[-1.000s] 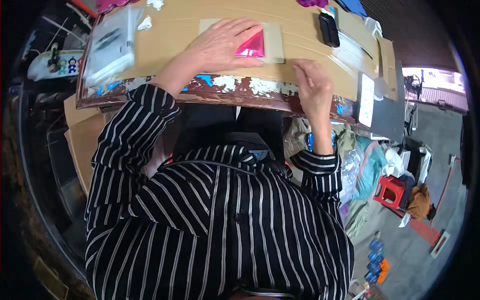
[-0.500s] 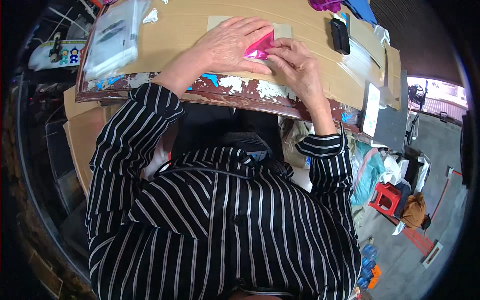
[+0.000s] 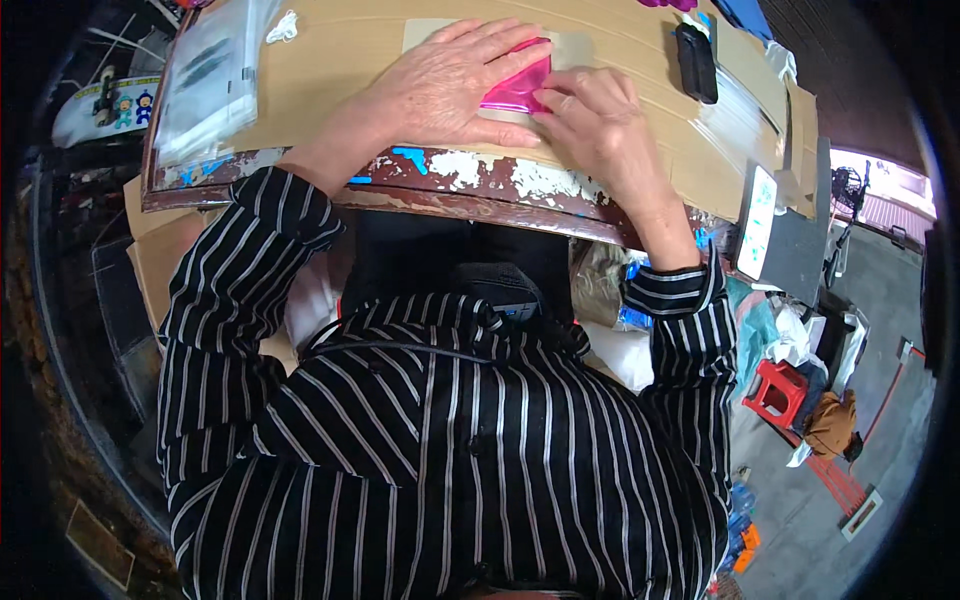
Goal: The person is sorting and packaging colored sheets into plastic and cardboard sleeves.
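A shiny pink piece of thin, film-like material (image 3: 515, 97) lies on a tan cardboard piece (image 3: 418, 36) near the front of the table. My left hand (image 3: 445, 92) is spread flat over its left side, fingers pointing right and thumb along the near edge. That palm hides part of the pink piece. At the right edge, my right hand (image 3: 608, 125) has its fingers bent and pinched together on the material. Slight motion blur softens the right fingertips.
Clear plastic bags (image 3: 215, 80) lie at the table's left, beside a small white item (image 3: 283, 27). To the right are a black case-like object (image 3: 696, 62) and a phone with a lit screen (image 3: 757, 222). The table's front edge (image 3: 460, 175) has peeling paint.
The whole view has shifted slightly. My right hand has turned, its fingers curling more at the pink piece's edge. The pink piece looks flatter, with more of it showing.
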A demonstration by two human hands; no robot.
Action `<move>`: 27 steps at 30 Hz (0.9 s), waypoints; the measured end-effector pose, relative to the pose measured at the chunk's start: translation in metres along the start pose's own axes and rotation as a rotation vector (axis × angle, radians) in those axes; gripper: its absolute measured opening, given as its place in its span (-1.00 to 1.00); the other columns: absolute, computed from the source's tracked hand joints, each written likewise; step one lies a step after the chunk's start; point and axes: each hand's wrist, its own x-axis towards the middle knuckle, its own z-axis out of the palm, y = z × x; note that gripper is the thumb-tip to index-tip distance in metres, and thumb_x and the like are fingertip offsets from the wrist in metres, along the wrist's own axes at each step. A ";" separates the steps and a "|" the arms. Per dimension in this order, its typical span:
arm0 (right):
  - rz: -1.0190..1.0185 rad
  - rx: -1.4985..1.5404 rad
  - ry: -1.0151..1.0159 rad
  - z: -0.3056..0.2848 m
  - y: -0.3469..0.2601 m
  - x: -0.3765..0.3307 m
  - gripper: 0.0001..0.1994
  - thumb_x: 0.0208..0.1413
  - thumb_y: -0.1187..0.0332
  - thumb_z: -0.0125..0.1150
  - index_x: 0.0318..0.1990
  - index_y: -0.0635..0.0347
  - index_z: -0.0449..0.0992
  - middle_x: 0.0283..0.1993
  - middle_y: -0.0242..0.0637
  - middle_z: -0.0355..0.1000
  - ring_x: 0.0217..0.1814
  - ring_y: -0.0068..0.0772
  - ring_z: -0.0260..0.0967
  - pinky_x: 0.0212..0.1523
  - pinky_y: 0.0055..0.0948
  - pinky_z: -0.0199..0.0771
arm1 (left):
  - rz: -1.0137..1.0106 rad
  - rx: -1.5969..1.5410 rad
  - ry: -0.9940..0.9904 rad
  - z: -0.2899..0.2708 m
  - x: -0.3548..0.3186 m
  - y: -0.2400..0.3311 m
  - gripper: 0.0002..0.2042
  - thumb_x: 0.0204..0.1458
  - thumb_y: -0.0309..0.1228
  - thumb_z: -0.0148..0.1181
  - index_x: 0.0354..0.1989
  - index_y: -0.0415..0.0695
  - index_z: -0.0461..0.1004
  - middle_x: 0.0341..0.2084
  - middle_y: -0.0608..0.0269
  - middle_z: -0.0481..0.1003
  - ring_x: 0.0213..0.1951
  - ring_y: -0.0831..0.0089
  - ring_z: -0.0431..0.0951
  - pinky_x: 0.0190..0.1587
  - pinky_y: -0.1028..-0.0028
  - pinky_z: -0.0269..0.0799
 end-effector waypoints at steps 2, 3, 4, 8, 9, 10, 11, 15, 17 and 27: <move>-0.093 -0.086 -0.026 -0.003 0.000 0.005 -0.74 -0.08 0.37 0.40 -0.18 0.19 0.64 -0.10 -0.32 0.53 0.03 -0.34 0.43 0.15 -0.29 0.32 | -0.001 0.003 0.001 0.000 0.001 -0.003 -0.05 -0.07 0.34 0.22 0.44 0.01 0.18 0.41 0.10 0.17 0.43 0.15 0.14 0.48 0.11 0.02; -0.138 -0.154 -0.045 -0.005 -0.002 0.006 -0.74 -0.09 0.36 0.38 -0.20 0.21 0.62 -0.12 -0.31 0.52 0.03 -0.33 0.43 0.14 -0.28 0.33 | -0.003 0.005 0.004 0.000 0.001 -0.003 -0.05 -0.07 0.34 0.22 0.44 0.01 0.18 0.41 0.10 0.17 0.43 0.15 0.14 0.48 0.11 0.02; -0.183 -0.223 -0.063 -0.008 -0.005 0.007 -0.74 -0.11 0.36 0.36 -0.21 0.22 0.61 -0.15 -0.30 0.50 0.02 -0.32 0.42 0.13 -0.26 0.35 | 0.009 0.000 0.008 0.000 0.000 -0.002 -0.05 -0.06 0.33 0.23 0.43 0.02 0.18 0.41 0.10 0.18 0.43 0.15 0.14 0.48 0.12 0.02; -0.235 -0.331 -0.122 -0.009 -0.014 0.008 -0.75 -0.11 0.35 0.32 -0.24 0.24 0.59 -0.19 -0.29 0.47 -0.01 -0.30 0.41 0.11 -0.24 0.37 | 0.031 -0.002 0.008 0.000 -0.001 0.000 -0.08 -0.04 0.32 0.22 0.44 0.03 0.18 0.41 0.12 0.17 0.43 0.16 0.13 0.48 0.13 0.01; -0.236 -0.350 -0.143 -0.008 -0.015 0.008 -0.76 -0.10 0.34 0.31 -0.25 0.25 0.58 -0.20 -0.29 0.46 -0.02 -0.29 0.41 0.10 -0.23 0.37 | 0.032 0.007 -0.003 0.000 -0.001 -0.001 -0.10 -0.02 0.31 0.20 0.44 0.04 0.18 0.41 0.12 0.17 0.44 0.16 0.12 0.48 0.13 0.01; -0.239 -0.351 -0.146 -0.006 -0.015 0.007 -0.76 -0.10 0.34 0.31 -0.25 0.25 0.58 -0.20 -0.29 0.46 -0.02 -0.29 0.41 0.10 -0.23 0.37 | 0.033 0.015 -0.014 0.000 0.000 -0.001 -0.11 0.01 0.30 0.19 0.44 0.04 0.18 0.42 0.12 0.17 0.44 0.17 0.12 0.49 0.13 0.00; -0.220 -0.297 -0.119 -0.003 -0.014 0.006 -0.77 -0.09 0.36 0.31 -0.25 0.24 0.58 -0.22 -0.30 0.45 -0.03 -0.29 0.41 0.10 -0.24 0.37 | 0.027 0.014 -0.009 0.001 -0.001 -0.002 -0.11 0.01 0.30 0.19 0.44 0.04 0.18 0.42 0.12 0.17 0.44 0.17 0.12 0.49 0.13 0.00; -0.125 -0.112 -0.058 0.003 -0.011 0.000 -0.81 -0.06 0.41 0.31 -0.26 0.24 0.59 -0.23 -0.32 0.44 -0.05 -0.29 0.41 0.09 -0.26 0.36 | 0.019 0.033 0.016 0.006 -0.003 -0.003 -0.19 0.10 0.24 0.13 0.45 0.07 0.16 0.43 0.13 0.15 0.45 0.18 0.10 0.49 0.14 -0.03; -0.003 0.036 -0.039 0.001 -0.011 -0.004 -0.82 -0.04 0.44 0.31 -0.24 0.23 0.60 -0.21 -0.33 0.46 -0.04 -0.29 0.41 0.09 -0.27 0.35 | 0.022 0.025 0.011 0.007 -0.002 -0.004 -0.26 0.17 0.13 0.10 0.47 0.07 0.13 0.45 0.13 0.12 0.46 0.19 0.08 0.50 0.13 -0.05; 0.086 0.135 -0.040 -0.005 0.000 -0.013 -0.75 -0.04 0.46 0.33 -0.14 0.16 0.65 -0.11 -0.35 0.51 0.00 -0.29 0.44 0.08 -0.31 0.36 | 0.067 0.089 -0.059 0.004 -0.004 -0.003 -0.33 0.21 -0.15 0.02 0.50 0.06 0.04 0.48 0.11 0.04 0.49 0.19 0.01 0.51 0.12 -0.10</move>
